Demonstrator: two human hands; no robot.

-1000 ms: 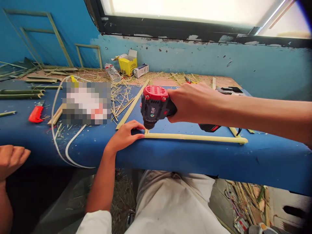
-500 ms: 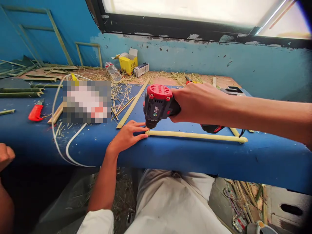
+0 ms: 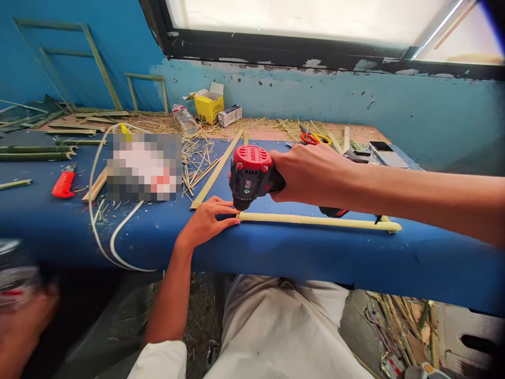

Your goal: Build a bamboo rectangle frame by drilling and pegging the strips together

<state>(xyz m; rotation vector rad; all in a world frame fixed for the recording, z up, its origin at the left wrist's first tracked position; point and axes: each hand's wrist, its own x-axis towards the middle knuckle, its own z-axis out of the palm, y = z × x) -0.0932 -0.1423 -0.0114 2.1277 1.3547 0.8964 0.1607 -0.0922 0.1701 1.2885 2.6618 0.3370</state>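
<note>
Blue bench: my right hand grips a cordless drill, my left hand pinches a bamboo strip; a co-worker's bottle newly appears at eight o'clock, work seemingly undisturbed.

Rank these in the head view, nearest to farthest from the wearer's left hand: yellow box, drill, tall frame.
1. Drill, just right of the left hand.
2. Yellow box, toward the back.
3. Tall frame, back left, against the wall.

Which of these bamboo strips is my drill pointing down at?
The pale strip lying crosswise along the front of the blue bench: the drill is over its left end, by your left hand. The slanted strip farther left runs back toward the wall.
</note>
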